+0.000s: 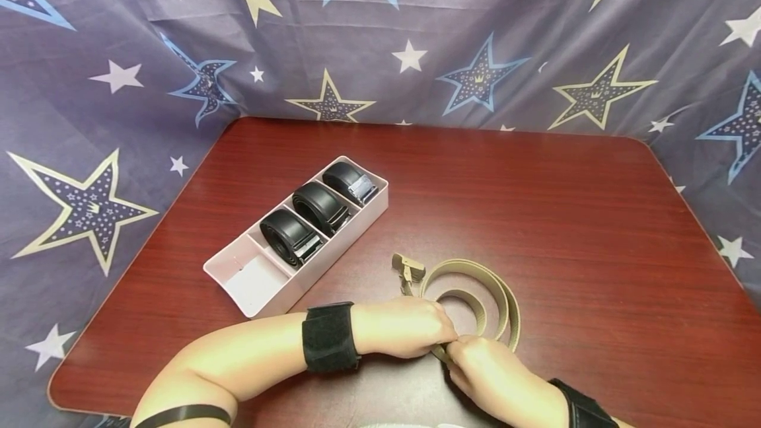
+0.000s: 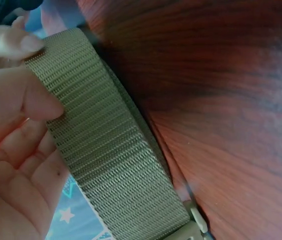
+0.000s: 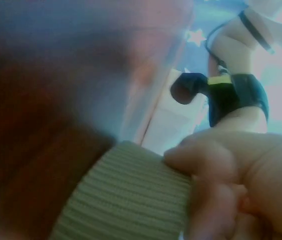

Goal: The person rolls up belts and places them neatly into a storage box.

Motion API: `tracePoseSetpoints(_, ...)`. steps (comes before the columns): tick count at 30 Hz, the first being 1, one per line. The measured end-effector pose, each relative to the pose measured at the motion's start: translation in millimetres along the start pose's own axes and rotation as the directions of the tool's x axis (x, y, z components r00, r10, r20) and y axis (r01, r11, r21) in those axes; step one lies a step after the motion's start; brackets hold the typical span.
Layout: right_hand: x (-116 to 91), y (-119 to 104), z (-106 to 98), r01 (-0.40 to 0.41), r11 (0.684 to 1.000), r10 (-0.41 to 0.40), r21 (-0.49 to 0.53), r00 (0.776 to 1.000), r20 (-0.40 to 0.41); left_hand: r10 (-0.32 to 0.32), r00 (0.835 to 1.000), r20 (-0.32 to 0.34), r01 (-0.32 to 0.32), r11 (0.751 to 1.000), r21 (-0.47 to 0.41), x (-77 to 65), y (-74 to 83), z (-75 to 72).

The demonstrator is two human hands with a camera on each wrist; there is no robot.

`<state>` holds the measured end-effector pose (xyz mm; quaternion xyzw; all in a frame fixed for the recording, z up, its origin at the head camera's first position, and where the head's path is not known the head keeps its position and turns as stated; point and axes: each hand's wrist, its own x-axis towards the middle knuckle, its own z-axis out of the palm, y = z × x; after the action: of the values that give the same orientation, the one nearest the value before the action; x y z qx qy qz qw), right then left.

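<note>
A khaki webbing belt point(image 1: 512, 302) lies in loose loops on the table, its buckle point(image 1: 407, 268) at the left end. My left hand point(image 1: 410, 327) grips the near part of the belt, with a fingertip on the strap's edge in the left wrist view. Right beside it, my right hand point(image 1: 490, 375) pinches the same strap; in the right wrist view its fingers point(image 3: 213, 175) meet the ribbed webbing point(image 3: 131, 192). Part of the strap is hidden by both hands in the head view.
Left of the hands stands a pale pink divided box point(image 1: 339, 253). Three of its compartments hold rolled black belts point(image 1: 318, 207); the nearest compartment point(image 1: 257, 283) has none. A white object point(image 1: 395, 425) shows at the bottom edge. Star-patterned cloth point(image 1: 410, 94) hangs behind the table.
</note>
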<state>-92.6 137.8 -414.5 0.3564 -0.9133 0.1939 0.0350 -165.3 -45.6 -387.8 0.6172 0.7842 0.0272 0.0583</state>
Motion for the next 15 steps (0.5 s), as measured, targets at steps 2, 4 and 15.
tracePoseSetpoints(2,-1.4,5.1,-6.7,0.002,1.0,-0.003,0.015,0.998,0.055,0.0,1.0,-0.005,0.0,1.0,-0.005,-0.8,-1.5,1.0)
tracePoseSetpoints(4,-4.8,12.1,-15.9,0.004,1.0,-0.003,-0.014,0.994,0.106,-0.002,1.0,-0.01,0.002,1.0,-0.012,-2.0,-3.1,1.7)
tracePoseSetpoints(15,-21.3,31.8,-14.6,0.12,0.975,-0.131,-0.189,0.99,-0.048,0.016,1.0,-0.001,-0.016,1.0,-0.005,-1.4,-0.7,1.6)
